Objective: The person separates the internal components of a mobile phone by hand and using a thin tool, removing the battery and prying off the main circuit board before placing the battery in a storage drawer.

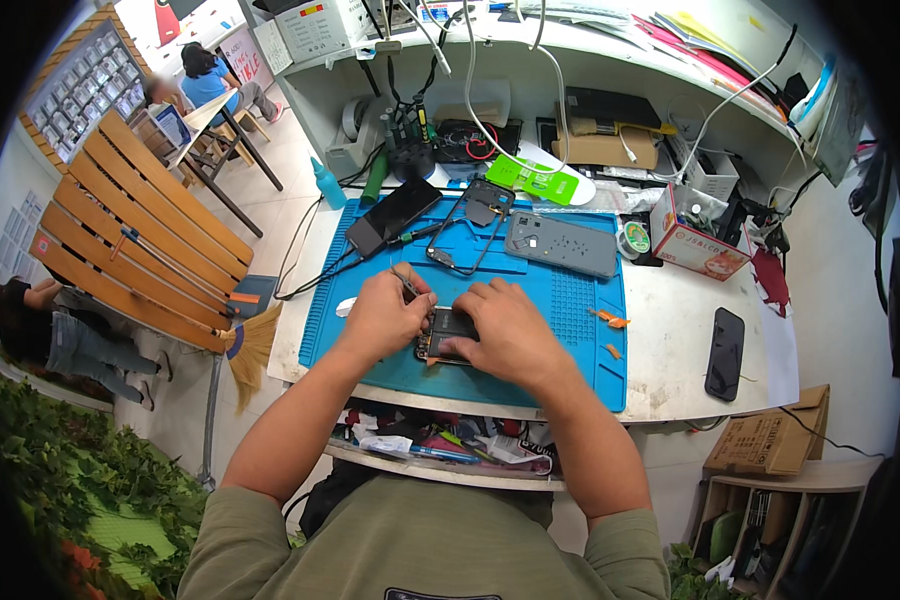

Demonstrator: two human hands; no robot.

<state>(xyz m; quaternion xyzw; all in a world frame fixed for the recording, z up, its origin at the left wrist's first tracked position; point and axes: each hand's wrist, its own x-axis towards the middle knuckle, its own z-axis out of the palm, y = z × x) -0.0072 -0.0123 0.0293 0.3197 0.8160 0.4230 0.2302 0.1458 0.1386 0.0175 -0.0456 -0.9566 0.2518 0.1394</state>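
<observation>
An opened phone [454,326] lies on the blue repair mat [370,379], its dark battery and inner parts bare. My right hand [508,328] grips it from the right, thumb low on the battery side and fingers over the far edge. At its left end my left hand [385,310] is closed in a pinch. A small dark, slender thing shows between those fingers, too covered to name. Beyond my hands lie a black phone [395,217], a phone frame [484,205] and a grey phone back cover [562,245].
Orange scraps [610,319] lie on the mat's right side. A dark phone [725,353] rests on the white desk at right, near a filled box [700,235]. A blue bottle [328,184] stands at the far left. Below the desk edge an open drawer [440,440] holds clutter.
</observation>
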